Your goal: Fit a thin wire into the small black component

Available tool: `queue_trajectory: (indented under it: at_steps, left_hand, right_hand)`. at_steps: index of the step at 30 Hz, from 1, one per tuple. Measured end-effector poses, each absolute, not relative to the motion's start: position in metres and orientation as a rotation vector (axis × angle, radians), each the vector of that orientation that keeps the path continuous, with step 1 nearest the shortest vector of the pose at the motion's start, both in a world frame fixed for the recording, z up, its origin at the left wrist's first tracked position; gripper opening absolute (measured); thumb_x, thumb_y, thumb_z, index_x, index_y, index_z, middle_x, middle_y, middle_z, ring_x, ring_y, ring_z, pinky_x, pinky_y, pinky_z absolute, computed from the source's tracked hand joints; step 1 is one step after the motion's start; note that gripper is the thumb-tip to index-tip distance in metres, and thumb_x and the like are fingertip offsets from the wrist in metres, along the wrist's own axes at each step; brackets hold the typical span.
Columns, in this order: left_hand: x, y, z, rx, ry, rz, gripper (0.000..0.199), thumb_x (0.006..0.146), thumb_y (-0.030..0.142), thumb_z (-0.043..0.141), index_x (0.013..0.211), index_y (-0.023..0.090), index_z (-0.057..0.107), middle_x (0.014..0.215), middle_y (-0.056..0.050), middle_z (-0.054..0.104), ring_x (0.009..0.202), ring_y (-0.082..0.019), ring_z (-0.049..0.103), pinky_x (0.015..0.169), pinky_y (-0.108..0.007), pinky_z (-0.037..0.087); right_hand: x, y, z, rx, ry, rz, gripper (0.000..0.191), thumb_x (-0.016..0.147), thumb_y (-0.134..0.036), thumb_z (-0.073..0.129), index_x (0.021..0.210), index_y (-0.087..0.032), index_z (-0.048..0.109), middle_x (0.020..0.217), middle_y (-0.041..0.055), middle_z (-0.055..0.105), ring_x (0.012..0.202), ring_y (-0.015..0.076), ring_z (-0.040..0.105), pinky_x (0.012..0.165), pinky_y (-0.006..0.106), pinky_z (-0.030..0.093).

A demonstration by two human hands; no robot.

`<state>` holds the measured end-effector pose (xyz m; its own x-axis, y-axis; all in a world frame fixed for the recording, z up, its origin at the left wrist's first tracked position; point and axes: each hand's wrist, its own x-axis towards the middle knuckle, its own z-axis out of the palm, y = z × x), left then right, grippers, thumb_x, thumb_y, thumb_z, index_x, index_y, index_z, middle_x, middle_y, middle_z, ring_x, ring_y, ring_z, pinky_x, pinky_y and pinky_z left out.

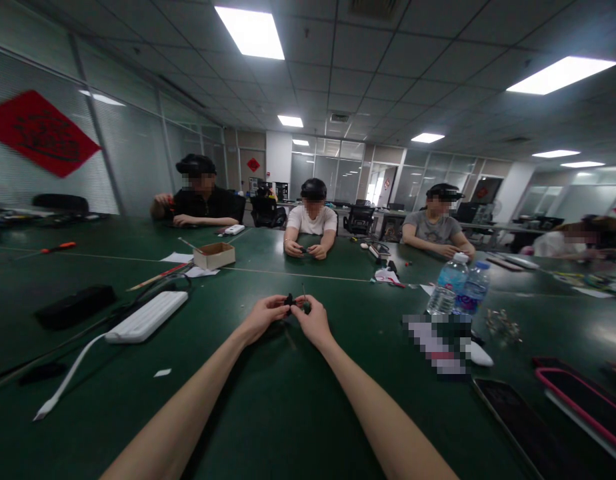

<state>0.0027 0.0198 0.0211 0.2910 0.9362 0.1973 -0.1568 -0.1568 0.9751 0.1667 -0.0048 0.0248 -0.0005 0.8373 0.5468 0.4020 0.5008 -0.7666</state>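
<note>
My left hand (262, 319) and my right hand (314, 321) meet above the green table (273, 407), with their fingertips together. Between them is a small black part (289, 301), too small to identify. A thin metal pin (304, 289) rises from a dark piece (307, 307) at my right fingertips. Both hands appear to pinch these small pieces, and my fingers hide part of them.
To my left lie a white ribbed power bank (146, 317) with its cable and a black pouch (75, 307). A cardboard box (214, 256) stands ahead. Water bottles (453, 280) and phones (583, 407) are on the right. Several co-workers (312, 217) sit across the table.
</note>
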Motion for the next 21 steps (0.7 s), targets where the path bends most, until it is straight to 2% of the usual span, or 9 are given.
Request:
queue_trajectory:
  at_steps: [10, 21]
  left_hand:
    - [0.0036, 0.0174, 0.0235, 1.423, 0.816, 1.137, 0.042, 0.065, 0.031, 0.070, 0.104, 0.016, 0.062, 0.093, -0.009, 0.065, 0.081, -0.017, 0.060, 0.072, -0.029, 0.044]
    - [0.0034, 0.0141, 0.0268, 1.417, 0.817, 1.123, 0.044, 0.065, 0.029, 0.071, 0.106, 0.015, 0.061, 0.093, -0.009, 0.065, 0.082, -0.018, 0.059, 0.072, -0.029, 0.044]
  right_hand:
    - [0.1665, 0.0021, 0.0228, -1.099, -1.529, 0.572, 0.023, 0.074, -0.033, 0.056, 0.090, -0.018, 0.061, 0.084, 0.0030, 0.063, 0.078, 0.0172, 0.057, 0.071, 0.029, 0.043]
    - [0.1667, -0.0041, 0.0306, -1.076, -1.441, 0.671, 0.022, 0.070, -0.034, 0.060, 0.085, -0.017, 0.063, 0.073, 0.0027, 0.062, 0.067, 0.0178, 0.057, 0.059, 0.028, 0.045]
